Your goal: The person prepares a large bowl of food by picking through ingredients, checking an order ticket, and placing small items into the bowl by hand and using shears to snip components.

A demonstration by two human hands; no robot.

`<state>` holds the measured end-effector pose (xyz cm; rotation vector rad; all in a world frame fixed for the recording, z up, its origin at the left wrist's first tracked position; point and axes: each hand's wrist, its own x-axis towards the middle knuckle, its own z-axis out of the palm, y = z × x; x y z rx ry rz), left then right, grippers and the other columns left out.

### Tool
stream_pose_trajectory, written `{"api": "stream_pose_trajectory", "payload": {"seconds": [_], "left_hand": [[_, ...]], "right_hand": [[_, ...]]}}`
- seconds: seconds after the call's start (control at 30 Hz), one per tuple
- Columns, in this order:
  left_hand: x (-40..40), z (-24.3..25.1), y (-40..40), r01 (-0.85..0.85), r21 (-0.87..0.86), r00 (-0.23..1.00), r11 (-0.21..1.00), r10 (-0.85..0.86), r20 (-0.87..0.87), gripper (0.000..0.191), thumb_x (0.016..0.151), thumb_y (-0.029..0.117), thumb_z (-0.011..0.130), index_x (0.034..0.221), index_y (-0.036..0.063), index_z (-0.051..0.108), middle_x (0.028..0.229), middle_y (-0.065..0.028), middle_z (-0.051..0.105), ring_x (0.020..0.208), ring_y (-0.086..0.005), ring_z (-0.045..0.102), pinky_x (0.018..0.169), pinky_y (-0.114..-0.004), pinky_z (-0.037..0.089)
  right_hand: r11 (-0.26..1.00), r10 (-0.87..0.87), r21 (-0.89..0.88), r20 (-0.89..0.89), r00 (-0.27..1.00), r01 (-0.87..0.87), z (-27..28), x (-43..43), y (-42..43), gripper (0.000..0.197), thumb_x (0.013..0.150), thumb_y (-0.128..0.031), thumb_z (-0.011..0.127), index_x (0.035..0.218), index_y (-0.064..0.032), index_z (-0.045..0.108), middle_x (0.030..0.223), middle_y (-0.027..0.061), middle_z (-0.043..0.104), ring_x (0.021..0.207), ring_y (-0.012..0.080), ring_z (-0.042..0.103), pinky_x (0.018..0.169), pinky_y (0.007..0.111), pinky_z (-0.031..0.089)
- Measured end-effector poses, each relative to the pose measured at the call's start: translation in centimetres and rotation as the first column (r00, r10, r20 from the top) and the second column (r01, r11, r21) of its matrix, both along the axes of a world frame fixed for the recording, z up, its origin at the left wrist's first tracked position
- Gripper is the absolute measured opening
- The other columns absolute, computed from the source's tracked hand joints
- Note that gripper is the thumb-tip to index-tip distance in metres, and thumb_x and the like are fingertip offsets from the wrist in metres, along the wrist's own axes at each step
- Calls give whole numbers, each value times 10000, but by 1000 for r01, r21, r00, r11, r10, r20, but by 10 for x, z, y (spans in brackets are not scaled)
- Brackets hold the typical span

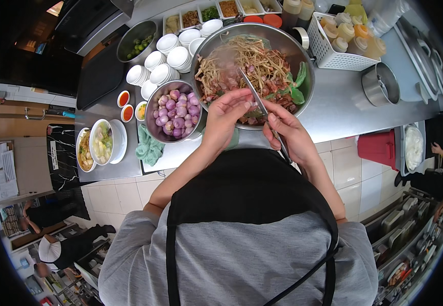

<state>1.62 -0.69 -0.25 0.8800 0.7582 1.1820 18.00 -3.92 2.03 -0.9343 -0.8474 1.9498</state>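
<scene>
My right hand (290, 130) grips a knife (251, 85), its blade slanting up and left over a large metal bowl (309, 90). Between the fingertips of my left hand (221, 116) is a small pinkish piece, apparently a shallot (253, 104), mostly hidden and close to the blade. Dry roots, papery skins and reddish shallots (258, 51) fill the large bowl, with a green plastic bag (300, 86) showing at its right side. To the left, a smaller steel bowl (149, 124) holds many peeled purple shallots (181, 111).
Stacked white cups (178, 57) and a bowl of limes (139, 48) stand behind. A green cloth (148, 143) and soup bowls (103, 141) lie left. A white basket of bottles (344, 61) and a steel pot (380, 86) are right. Other people work at the lower left and far right.
</scene>
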Motion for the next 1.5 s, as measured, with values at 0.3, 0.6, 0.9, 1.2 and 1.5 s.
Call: {"api": "stream_pose_trajectory", "payload": {"seconds": [0.3,0.6,0.9,1.2,1.5], "left_hand": [[-7,6,5,56,-128,983,990,-32,183,268,820,25,491,1077,-49,482,1021,-161,556,968,-246,541,870,-301,422],[-8,3,5,131,-137,969,982,-97,229,286,814,32,507,1092,-32,483,1024,-123,554,968,-193,531,870,-290,414],[-7,-3,3,10,-47,982,999,-2,188,261,742,-85,541,983,9,515,1024,-94,548,962,-151,517,863,-272,401],[-3,0,0,-44,27,983,999,38,178,253,730,-94,548,955,14,510,1025,-97,545,962,-156,514,864,-269,396],[-2,4,1,6,-4,982,1000,-5,187,219,795,-5,506,1013,2,484,1053,-141,536,1015,-201,501,910,-308,381]], "right_hand": [[983,-135,158,314,940,89,-9,13,5,361,884,-153,407,1236,-77,386,600,-7,432,477,51,345,435,177,296],[953,-124,302,304,945,28,2,4,-4,402,878,-123,410,1274,-93,349,626,-41,396,527,32,348,468,165,297],[939,-70,344,203,977,-5,6,-16,-12,417,878,-100,388,1290,-103,321,930,-34,410,580,21,347,482,148,304],[947,-154,314,272,950,64,4,-18,-13,376,872,-76,396,1247,-98,400,959,-45,500,587,17,334,506,157,310],[942,-251,299,319,914,154,3,0,-4,357,881,-98,396,1237,-98,414,674,-38,412,563,43,333,500,171,314]]}}
